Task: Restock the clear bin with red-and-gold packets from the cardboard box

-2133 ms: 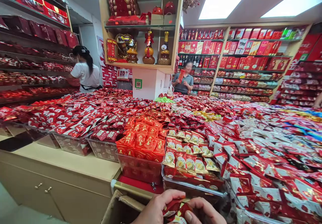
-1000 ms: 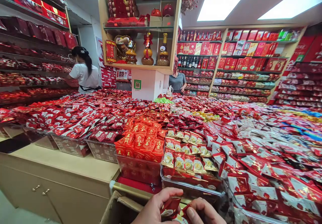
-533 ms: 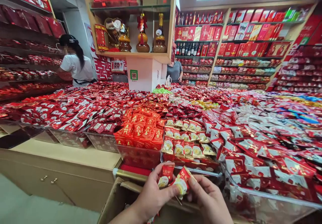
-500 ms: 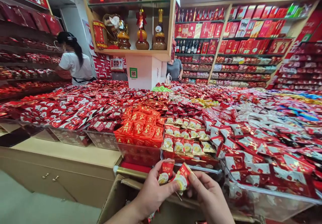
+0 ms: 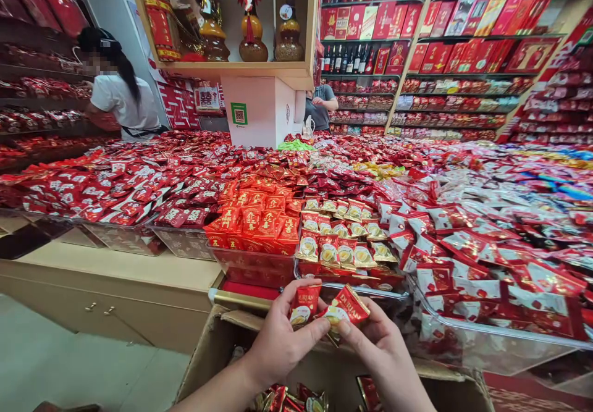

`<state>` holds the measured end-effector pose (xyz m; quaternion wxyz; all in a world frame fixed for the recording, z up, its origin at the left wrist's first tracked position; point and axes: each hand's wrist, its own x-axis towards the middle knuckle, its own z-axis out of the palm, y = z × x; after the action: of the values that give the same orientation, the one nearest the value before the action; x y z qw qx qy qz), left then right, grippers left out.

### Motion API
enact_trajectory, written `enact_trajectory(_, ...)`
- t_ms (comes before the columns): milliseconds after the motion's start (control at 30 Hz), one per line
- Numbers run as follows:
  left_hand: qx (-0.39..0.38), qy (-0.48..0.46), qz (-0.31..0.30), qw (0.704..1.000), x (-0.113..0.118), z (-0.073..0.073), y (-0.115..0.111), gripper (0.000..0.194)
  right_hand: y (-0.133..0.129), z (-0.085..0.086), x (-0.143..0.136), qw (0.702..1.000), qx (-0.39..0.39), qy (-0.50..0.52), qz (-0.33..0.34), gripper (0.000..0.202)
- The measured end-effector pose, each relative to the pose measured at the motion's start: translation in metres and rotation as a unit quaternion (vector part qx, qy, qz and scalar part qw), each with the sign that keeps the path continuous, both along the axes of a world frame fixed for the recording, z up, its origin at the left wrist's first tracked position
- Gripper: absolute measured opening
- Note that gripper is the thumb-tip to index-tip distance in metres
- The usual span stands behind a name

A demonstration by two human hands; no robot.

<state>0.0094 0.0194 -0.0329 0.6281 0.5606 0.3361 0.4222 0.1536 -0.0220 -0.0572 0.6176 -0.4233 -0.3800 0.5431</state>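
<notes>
Two red and gold durian packets are held above an open cardboard box (image 5: 201, 353). My left hand (image 5: 282, 338) is closed on the left packet (image 5: 304, 304), and its thumb also touches the right one. My right hand (image 5: 375, 338) grips the right packet (image 5: 348, 306), which is tilted, with thumb and fingers. More red packets (image 5: 294, 399) lie inside the box. Just beyond my hands, a clear bin holds rows of matching durian packets (image 5: 345, 251). The fingers behind the packets are partly hidden.
Orange-red packets (image 5: 259, 217) fill a bin on the left; red and white packets (image 5: 482, 276) fill one on the right. A beige counter (image 5: 130, 267) runs left. One person (image 5: 125, 100) stands at left shelves, another (image 5: 319, 106) behind the display.
The right packet has turned to a flatter tilt, and my right thumb has moved onto its lower front. The view has tipped down, showing more packets in the box.
</notes>
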Motion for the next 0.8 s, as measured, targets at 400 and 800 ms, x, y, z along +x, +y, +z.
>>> enact_trajectory(400, -0.004, 0.043, 0.009, 0.999, -0.002, -0.010, 0.004, 0.037, 0.055, 0.084, 0.065, 0.918, 0.105, -0.343, -0.167, 0.046)
enact_trajectory(800, 0.044, 0.053, -0.020, 0.997, -0.005, -0.014, 0.004, 0.032, 0.178, 0.089, 0.063, 0.781, -0.062, -0.621, 0.001, 0.031)
